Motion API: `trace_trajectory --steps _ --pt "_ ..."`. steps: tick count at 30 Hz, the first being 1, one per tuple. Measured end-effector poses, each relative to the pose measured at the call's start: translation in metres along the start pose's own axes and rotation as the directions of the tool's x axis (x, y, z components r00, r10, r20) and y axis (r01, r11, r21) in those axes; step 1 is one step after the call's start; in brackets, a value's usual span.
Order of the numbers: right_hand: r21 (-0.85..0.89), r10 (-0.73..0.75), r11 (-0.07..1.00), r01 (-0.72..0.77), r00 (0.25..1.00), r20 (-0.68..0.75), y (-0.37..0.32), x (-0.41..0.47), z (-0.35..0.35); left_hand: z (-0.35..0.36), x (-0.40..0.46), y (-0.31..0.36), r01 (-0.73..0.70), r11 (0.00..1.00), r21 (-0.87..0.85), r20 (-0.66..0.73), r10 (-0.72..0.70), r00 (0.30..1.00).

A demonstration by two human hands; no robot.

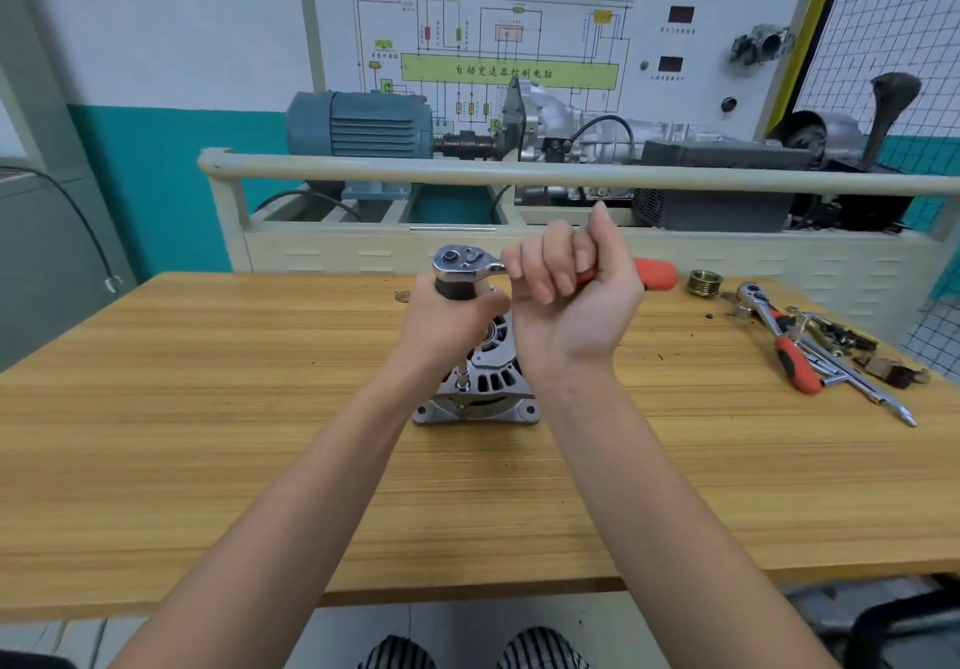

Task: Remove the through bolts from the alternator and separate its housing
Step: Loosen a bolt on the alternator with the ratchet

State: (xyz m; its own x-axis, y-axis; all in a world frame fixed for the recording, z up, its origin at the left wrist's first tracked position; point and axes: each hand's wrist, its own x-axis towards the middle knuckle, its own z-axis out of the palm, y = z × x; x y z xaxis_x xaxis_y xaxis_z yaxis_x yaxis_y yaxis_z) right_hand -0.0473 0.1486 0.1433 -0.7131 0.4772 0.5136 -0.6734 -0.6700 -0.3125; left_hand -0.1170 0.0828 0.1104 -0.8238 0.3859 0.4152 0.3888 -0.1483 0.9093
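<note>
A silver alternator (488, 387) stands on the wooden table (208, 408), its slotted housing facing me. A ratchet wrench (467, 262) with a chrome head and red handle sits above it, with a black extension running down to a socket on a through bolt (462, 386) at the housing's near left. My left hand (447, 325) grips the extension just under the ratchet head and hides most of it. My right hand (571, 294) is curled round the red handle, thumb pointing up. The handle's end (657, 273) sticks out to the right.
On the table's right lie a brass pulley (705, 283), a second red-handled ratchet (779, 341), chrome bars and small parts (852, 356). Behind the table stands a training rig with a beige rail (519, 177), a blue motor (358, 122) and a gearbox.
</note>
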Motion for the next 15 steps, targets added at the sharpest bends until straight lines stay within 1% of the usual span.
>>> trace_trajectory --steps 1,3,5,6,7,9,11,13,15 --pt "0.012 0.059 0.998 -0.059 0.998 0.000 -0.003 0.007 -0.001 -0.004 0.000 0.000 -0.021 1.000 0.016 0.070 0.020 0.997" --pt "0.045 0.226 0.973 -0.226 0.974 0.008 -0.009 0.022 -0.002 -0.013 0.000 0.002 -0.062 0.998 0.024 0.228 0.055 0.972" --pt "0.082 0.411 0.907 -0.413 0.911 0.036 -0.013 0.036 -0.003 -0.018 0.001 0.003 -0.068 0.998 0.006 0.375 0.061 0.925" --pt "0.099 0.479 0.870 -0.482 0.876 0.051 -0.014 0.042 -0.003 -0.018 0.001 0.003 -0.067 0.998 0.009 0.413 0.057 0.909" --pt "0.113 0.522 0.843 -0.525 0.851 0.061 -0.016 0.046 -0.003 -0.017 0.001 0.003 -0.068 0.998 0.017 0.420 0.054 0.906" --pt "0.134 0.536 0.832 -0.538 0.843 0.053 -0.016 0.048 -0.003 -0.014 0.001 0.002 -0.073 0.997 0.018 0.381 0.060 0.923" --pt "0.154 0.469 0.872 -0.464 0.883 0.008 -0.013 0.043 -0.003 -0.010 -0.001 0.001 -0.072 0.997 -0.004 0.308 0.070 0.949" --pt "0.147 0.322 0.939 -0.311 0.945 -0.053 -0.010 0.032 -0.004 -0.004 -0.003 0.000 -0.061 0.998 -0.026 0.149 0.064 0.987" --pt "0.094 0.141 0.987 -0.133 0.987 -0.084 -0.005 0.016 -0.003 0.004 -0.003 0.000 -0.021 0.998 -0.062 -0.057 0.017 0.998"
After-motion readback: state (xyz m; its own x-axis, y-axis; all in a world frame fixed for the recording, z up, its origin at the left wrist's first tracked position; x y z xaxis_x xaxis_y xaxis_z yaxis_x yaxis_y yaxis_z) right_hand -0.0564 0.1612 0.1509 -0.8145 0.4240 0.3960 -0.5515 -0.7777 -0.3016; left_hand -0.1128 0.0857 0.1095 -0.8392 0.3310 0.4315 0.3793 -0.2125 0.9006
